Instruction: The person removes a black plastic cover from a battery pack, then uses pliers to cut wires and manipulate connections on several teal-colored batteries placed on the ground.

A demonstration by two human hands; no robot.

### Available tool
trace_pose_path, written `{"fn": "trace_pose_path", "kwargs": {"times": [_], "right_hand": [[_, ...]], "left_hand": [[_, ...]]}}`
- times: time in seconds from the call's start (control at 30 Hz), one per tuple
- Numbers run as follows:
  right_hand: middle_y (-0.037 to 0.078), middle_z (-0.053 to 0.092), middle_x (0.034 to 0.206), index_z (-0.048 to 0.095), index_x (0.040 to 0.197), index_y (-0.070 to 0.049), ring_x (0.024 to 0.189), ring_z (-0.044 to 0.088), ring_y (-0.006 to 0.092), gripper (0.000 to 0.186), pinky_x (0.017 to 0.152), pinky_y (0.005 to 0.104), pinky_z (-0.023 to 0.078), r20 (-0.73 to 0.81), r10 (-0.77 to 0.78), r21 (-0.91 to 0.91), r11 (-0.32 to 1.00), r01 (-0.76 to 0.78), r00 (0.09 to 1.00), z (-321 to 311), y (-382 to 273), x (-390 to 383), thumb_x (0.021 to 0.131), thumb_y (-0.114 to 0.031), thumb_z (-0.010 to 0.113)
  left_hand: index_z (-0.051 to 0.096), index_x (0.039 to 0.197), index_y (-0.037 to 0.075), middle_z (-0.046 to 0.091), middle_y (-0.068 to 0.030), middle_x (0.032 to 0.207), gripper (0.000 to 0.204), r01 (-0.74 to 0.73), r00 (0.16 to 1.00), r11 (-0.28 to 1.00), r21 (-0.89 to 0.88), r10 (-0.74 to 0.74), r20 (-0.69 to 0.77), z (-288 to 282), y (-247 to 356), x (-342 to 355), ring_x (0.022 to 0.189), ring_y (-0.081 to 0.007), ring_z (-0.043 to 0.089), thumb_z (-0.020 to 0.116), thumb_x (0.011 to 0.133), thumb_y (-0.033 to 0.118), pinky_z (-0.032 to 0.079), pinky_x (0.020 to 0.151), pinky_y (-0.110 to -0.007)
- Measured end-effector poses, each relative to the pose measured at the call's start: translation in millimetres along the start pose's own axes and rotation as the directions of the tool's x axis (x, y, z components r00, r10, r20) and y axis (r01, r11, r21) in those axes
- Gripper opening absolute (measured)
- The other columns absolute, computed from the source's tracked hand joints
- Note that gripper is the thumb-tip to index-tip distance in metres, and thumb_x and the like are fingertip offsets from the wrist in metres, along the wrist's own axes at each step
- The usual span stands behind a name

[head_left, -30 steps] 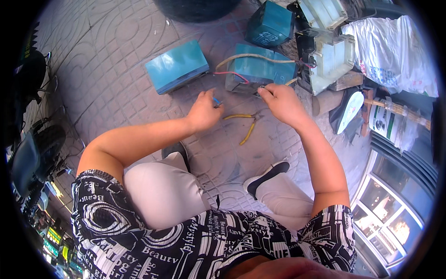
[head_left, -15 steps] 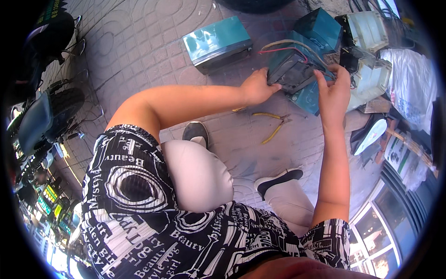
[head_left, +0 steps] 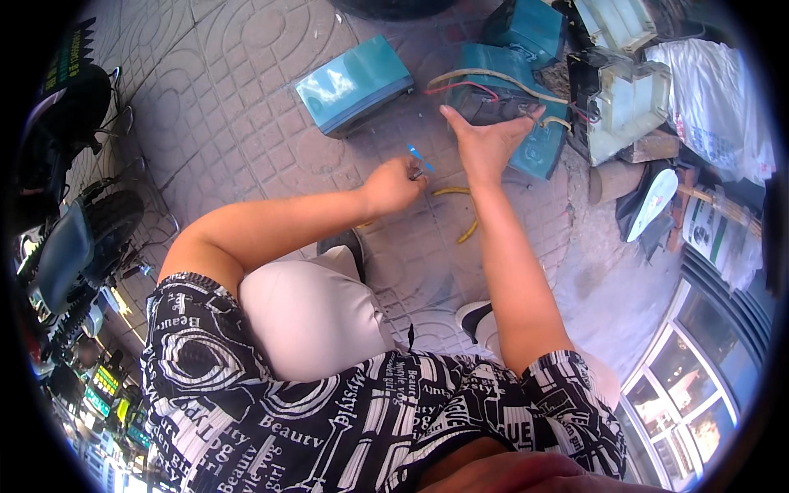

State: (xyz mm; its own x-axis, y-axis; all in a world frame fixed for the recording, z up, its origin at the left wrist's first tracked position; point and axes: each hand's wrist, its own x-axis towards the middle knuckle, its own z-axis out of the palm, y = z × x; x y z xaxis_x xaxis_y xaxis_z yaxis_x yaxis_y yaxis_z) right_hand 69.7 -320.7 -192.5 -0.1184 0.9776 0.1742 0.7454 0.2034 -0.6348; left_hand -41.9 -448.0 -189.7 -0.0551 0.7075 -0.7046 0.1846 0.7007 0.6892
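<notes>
My right hand [head_left: 486, 146] spans the near side of a dark-topped battery [head_left: 486, 105], thumb at its left and fingers at its right. A red wire [head_left: 477, 87] and a tan cable [head_left: 501, 74] run across this battery. My left hand [head_left: 398, 182] is closed in a loose fist to the left, off the battery. A thin blue thing [head_left: 419, 156] shows at its fingertips, too small to name, with a dark bit between the fingers. Yellow-handled pliers [head_left: 467, 232] lie on the paving just right of this fist, partly hidden by my right forearm.
A teal battery [head_left: 353, 82] lies apart at the left. More teal batteries [head_left: 526, 31] stand behind and beside the wired one. Open pale plastic cases [head_left: 629, 103] and a clear plastic bag [head_left: 715, 115] are at the right. Parked motorbikes [head_left: 70, 238] line the left.
My left hand has let go of the dark-topped battery and moved left and nearer to me. My right hand has shifted from the battery's right edge to its near side. The view has shifted.
</notes>
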Motion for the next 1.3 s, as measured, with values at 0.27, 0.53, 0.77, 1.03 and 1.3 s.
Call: {"fn": "trace_pose_path", "kwargs": {"times": [0.27, 0.53, 0.77, 1.03, 1.3], "right_hand": [[0.03, 0.035, 0.136, 0.014, 0.14, 0.013, 0.125, 0.038, 0.0456, 0.125, 0.108, 0.0494, 0.032, -0.08, -0.083, -0.117, 0.99, 0.073, 0.993, 7.6, -6.4, 12.2, 0.055, -0.038, 0.091], [0.025, 0.047, 0.121, 0.031, 0.134, 0.012, 0.113, 0.047, 0.0417, 0.113, 0.101, 0.0461, 0.039, 0.03, 0.026, -0.246, 0.969, -0.018, 0.999, -18.4, -41.6, 20.8, 0.055, -0.041, 0.092], [0.024, 0.055, 0.121, 0.032, 0.135, 0.015, 0.112, 0.056, 0.0336, 0.107, 0.099, 0.0393, 0.043, 0.107, -0.156, 0.245, 0.961, 0.126, 0.982, -18.4, -16.7, 38.6, 0.06, -0.031, 0.093], [0.019, 0.056, 0.126, 0.034, 0.143, 0.007, 0.112, 0.055, 0.0259, 0.092, 0.097, 0.0325, 0.043, 0.362, 0.089, 0.589, 0.75, -0.301, 0.928, -22.6, -3.2, 65.2, 0.079, -0.038, 0.081], [0.015, 0.064, 0.117, 0.053, 0.128, 0.007, 0.106, 0.059, 0.0203, 0.059, 0.094, 0.0294, 0.044, 0.498, 0.051, 0.482, 0.813, -0.325, 0.866, -35.6, -20.8, 60.2, 0.089, -0.034, 0.07]], "left_hand": [[0.064, 0.114, 0.0, 0.069, -0.011, 0.087, 0.036, -0.068, 0.989, 0.992, 0.108, 0.053, 0.14, 6.3, 2.1, -4.3, 0.066, -0.0164, 0.064, 0.063, 0.088, 0.025, 0.052, 0.065, -0.035], [0.061, 0.111, -0.004, 0.069, -0.0142, 0.085, 0.035, -0.136, 0.984, 0.987, 0.085, 0.125, 0.129, 26.4, -24.5, -19.8, 0.068, -0.0206, 0.067, 0.061, 0.089, 0.023, 0.052, 0.063, -0.036], [0.059, 0.108, -0.003, 0.064, -0.0114, 0.085, 0.025, 0.113, 0.993, 0.916, -0.385, -0.089, 0.08, 2.4, 18.9, 24.8, 0.07, -0.019, 0.067, 0.057, 0.093, 0.016, 0.049, 0.055, -0.031], [0.058, 0.1, -0.003, 0.061, -0.0108, 0.086, 0.012, 0.259, 0.963, 0.515, -0.817, -0.201, 0.179, -2.2, 46.7, 77.3, 0.074, -0.0189, 0.066, 0.052, 0.09, 0.002, 0.048, 0.054, -0.029], [0.059, 0.103, -0.004, 0.064, -0.0118, 0.094, 0.018, 0.238, 0.971, 0.546, -0.803, -0.156, 0.181, -23.6, 44.4, 54.2, 0.075, -0.0186, 0.066, 0.05, 0.092, 0.006, 0.048, 0.055, -0.03]]}}
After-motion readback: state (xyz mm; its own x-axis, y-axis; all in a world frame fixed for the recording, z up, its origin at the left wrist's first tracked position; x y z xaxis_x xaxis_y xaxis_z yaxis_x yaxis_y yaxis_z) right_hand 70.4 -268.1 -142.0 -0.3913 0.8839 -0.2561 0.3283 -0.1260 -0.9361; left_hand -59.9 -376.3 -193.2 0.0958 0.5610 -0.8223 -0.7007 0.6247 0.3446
